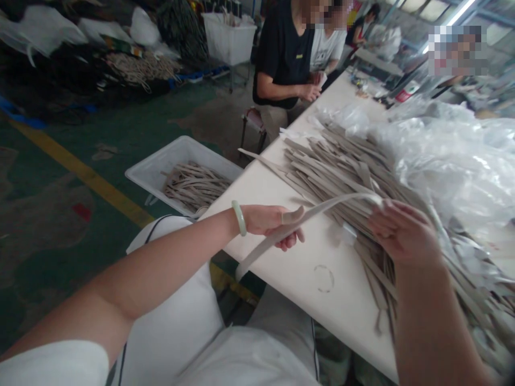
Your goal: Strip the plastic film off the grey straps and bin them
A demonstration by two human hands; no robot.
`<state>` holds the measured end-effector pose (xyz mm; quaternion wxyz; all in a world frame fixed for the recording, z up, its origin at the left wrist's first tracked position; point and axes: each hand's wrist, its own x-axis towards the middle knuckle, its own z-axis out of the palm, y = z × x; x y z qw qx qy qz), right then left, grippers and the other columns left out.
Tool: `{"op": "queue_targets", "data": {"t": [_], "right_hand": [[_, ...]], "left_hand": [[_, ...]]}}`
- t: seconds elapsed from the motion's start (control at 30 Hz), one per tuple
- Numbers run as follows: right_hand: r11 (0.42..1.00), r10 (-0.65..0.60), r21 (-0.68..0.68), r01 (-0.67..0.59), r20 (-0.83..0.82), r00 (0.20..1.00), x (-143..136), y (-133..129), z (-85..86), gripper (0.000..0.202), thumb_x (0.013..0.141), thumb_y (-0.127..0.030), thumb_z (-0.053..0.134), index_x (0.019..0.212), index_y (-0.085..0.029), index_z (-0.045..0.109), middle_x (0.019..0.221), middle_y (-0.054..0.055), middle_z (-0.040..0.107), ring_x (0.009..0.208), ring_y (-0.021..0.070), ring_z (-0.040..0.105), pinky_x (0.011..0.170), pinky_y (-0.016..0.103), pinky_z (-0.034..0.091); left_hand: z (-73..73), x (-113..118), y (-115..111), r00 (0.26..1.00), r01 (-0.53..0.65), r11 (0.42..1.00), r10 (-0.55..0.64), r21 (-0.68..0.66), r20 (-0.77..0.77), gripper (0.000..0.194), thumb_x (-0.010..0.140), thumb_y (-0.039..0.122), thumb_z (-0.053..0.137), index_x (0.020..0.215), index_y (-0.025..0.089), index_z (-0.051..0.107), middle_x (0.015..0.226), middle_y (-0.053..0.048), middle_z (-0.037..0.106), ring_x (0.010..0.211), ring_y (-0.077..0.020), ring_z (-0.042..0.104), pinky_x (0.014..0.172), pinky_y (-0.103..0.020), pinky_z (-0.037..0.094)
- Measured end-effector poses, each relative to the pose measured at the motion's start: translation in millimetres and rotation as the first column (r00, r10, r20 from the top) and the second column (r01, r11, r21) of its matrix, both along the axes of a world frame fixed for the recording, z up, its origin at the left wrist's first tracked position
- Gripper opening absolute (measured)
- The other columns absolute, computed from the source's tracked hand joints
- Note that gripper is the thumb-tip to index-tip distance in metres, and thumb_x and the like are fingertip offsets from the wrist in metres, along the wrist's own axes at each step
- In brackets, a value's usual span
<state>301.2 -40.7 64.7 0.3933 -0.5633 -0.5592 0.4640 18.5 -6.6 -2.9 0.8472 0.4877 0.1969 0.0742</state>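
Observation:
A long, flat grey-beige strip (322, 208) stretches between my two hands above the table's near corner. My left hand (277, 222), with a pale bangle (238, 218) at the wrist, has the strip between thumb and fingers, and the strip's near end hangs past it toward the table edge. At the other end, my right hand (402, 228) is closed on the strip in a pinch; the fingertips are partly blurred. Under and beyond the right hand lies a pile of similar strips (322, 166) on the white table (289, 289).
A white plastic bin (151, 170) with more strips (197, 185) stands on the floor left of the table. Clear plastic bags (462, 155) cover the table's right side. A co-worker in a black top (277, 59) sits farther along the table edge. Behind is a white cart (229, 40).

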Motion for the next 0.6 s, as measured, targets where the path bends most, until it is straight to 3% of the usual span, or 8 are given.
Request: {"op": "queue_targets", "data": {"t": [0.1, 0.2, 0.23, 0.3, 0.4, 0.47, 0.53, 0.6], "right_hand": [[0.976, -0.165, 0.096, 0.194, -0.251, 0.954, 29, 10, -2.2, 0.033, 0.082, -0.047, 0.059, 0.065, -0.026, 0.039, 0.057, -0.008, 0.010, 0.050, 0.0102, 0.004, 0.047, 0.029, 0.011], [0.973, -0.172, 0.081, 0.218, -0.378, 0.910, 10, 3, -35.0, 0.038, 0.077, -0.052, 0.061, 0.064, -0.026, 0.038, 0.058, -0.009, 0.009, 0.050, 0.0103, 0.000, 0.047, 0.027, 0.007], [0.982, -0.153, 0.039, 0.182, -0.390, 0.908, -7, -3, -50.3, 0.036, 0.077, -0.052, 0.062, 0.066, -0.026, 0.040, 0.058, -0.009, 0.012, 0.049, 0.0099, 0.004, 0.046, 0.027, 0.008], [0.994, -0.088, -0.091, 0.055, -0.405, 0.910, -48, -18, -80.6, 0.029, 0.079, -0.051, 0.062, 0.074, -0.024, 0.050, 0.058, -0.009, 0.019, 0.046, 0.0086, 0.012, 0.044, 0.025, 0.010], [0.963, -0.007, -0.243, -0.119, -0.461, 0.887, -106, -36, -111.1, 0.039, 0.081, -0.057, 0.058, 0.086, -0.019, 0.058, 0.056, -0.010, 0.020, 0.043, 0.0070, 0.015, 0.040, 0.023, 0.012], [0.916, 0.033, -0.317, -0.244, -0.547, 0.836, -129, -40, -118.8, 0.044, 0.081, -0.061, 0.055, 0.087, -0.018, 0.059, 0.055, -0.010, 0.020, 0.043, 0.0057, 0.013, 0.040, 0.021, 0.011], [0.858, 0.078, -0.363, -0.364, -0.608, 0.790, -140, -39, -120.3, 0.050, 0.080, -0.066, 0.053, 0.085, -0.017, 0.059, 0.054, -0.011, 0.020, 0.042, 0.0045, 0.012, 0.040, 0.021, 0.009], [0.831, 0.132, -0.370, -0.415, -0.594, 0.794, -144, -39, -119.9, 0.051, 0.077, -0.065, 0.057, 0.083, -0.015, 0.060, 0.053, -0.011, 0.021, 0.041, 0.0039, 0.013, 0.040, 0.020, 0.008]], "left_hand": [[8.4, -12, 10, 0.994, -0.001, 0.999, 0.007, -0.053, 0.105, 0.045, 0.069, 0.052, 0.073, 0.077, 0.009, 0.061, 0.056, 0.000, 0.053, 0.049, -0.0082, 0.050, 0.047, -0.019, 0.041], [10.6, -11, 22, 0.942, -0.284, 0.943, 0.308, -0.175, 0.132, 0.033, 0.077, 0.039, 0.070, 0.069, 0.011, 0.055, 0.051, 0.004, 0.043, 0.042, -0.0046, 0.042, 0.038, -0.013, 0.031], [9.5, -7, 26, 0.891, -0.405, 0.887, 0.437, -0.221, 0.121, 0.031, 0.080, 0.036, 0.067, 0.068, 0.011, 0.053, 0.051, 0.005, 0.042, 0.042, -0.0037, 0.041, 0.038, -0.012, 0.030], [5.2, 1, 34, 0.744, -0.622, 0.724, 0.665, -0.297, 0.065, 0.029, 0.088, 0.031, 0.059, 0.068, 0.012, 0.050, 0.052, 0.005, 0.042, 0.042, -0.0025, 0.041, 0.039, -0.010, 0.031], [-3.5, 10, 45, 0.529, -0.812, 0.502, 0.848, -0.299, -0.014, 0.029, 0.092, 0.030, 0.052, 0.069, 0.012, 0.049, 0.052, 0.005, 0.043, 0.042, -0.0019, 0.041, 0.040, -0.009, 0.032], [-8.5, 11, 49, 0.456, -0.863, 0.439, 0.890, -0.249, -0.013, 0.030, 0.090, 0.032, 0.055, 0.068, 0.012, 0.049, 0.051, 0.005, 0.043, 0.042, -0.0019, 0.041, 0.040, -0.009, 0.031], [-11.5, 10, 52, 0.434, -0.881, 0.423, 0.901, -0.211, -0.006, 0.032, 0.089, 0.034, 0.056, 0.067, 0.013, 0.048, 0.051, 0.005, 0.043, 0.042, -0.0019, 0.041, 0.040, -0.009, 0.030], [-13.0, 9, 55, 0.416, -0.894, 0.407, 0.909, -0.185, -0.014, 0.033, 0.089, 0.035, 0.056, 0.066, 0.013, 0.048, 0.050, 0.005, 0.043, 0.042, -0.0021, 0.041, 0.040, -0.010, 0.030]]}}
